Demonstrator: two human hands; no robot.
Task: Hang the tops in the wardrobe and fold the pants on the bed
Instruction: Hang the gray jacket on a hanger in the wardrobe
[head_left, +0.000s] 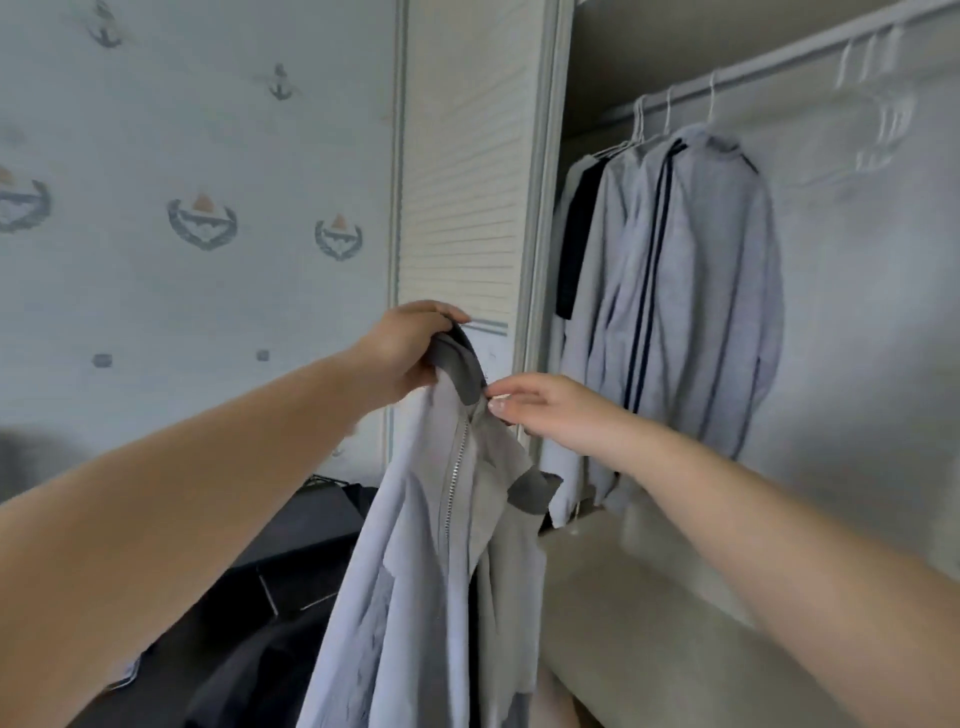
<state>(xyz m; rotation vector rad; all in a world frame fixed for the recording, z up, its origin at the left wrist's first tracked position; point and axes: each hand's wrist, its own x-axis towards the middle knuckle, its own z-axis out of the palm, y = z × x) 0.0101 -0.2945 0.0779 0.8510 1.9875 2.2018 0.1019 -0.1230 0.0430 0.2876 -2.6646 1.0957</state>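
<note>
top (415, 571): matt grey cloth, metal zip | wardrobe door (462, 182): matt slatted

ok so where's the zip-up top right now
In the head view it hangs centre frame, the zip-up top held by its dark collar in the left hand, the right hand touching it, just left of the open wardrobe.

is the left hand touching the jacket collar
Touching: the head view shows the left hand gripping the dark collar of the jacket, fingers curled over its top.
</note>
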